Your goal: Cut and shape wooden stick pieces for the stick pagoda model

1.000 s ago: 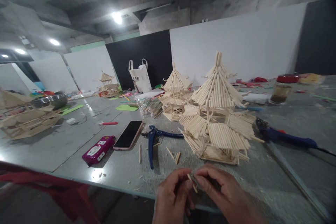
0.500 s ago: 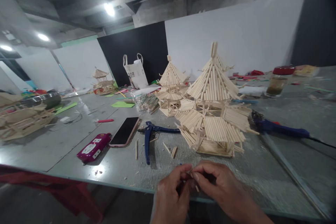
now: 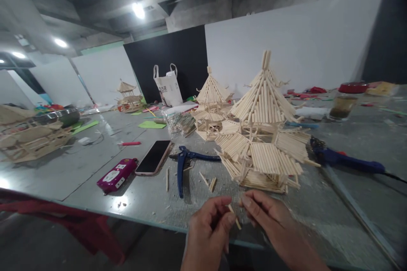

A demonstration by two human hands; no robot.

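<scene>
Pale matt wooden sticks form the pagoda model (image 3: 263, 135), beside a glossy glass-faced phone (image 3: 154, 157) on the dusty, faintly shiny table (image 3: 79, 169)

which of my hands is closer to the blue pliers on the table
Left. Your left hand sits just below the pliers; your right hand is further off to their right.

Dark print on the white tote bag (image 3: 167, 86) seems too blurred to read

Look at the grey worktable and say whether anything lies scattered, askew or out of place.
Short loose wooden sticks and small chips lie strewn on the grey worktable beside the blue-handled cutters, in front of the tall stick-built pagoda model. Otherwise nothing looks damaged; the left hand and right hand pinch one short stick.
</scene>
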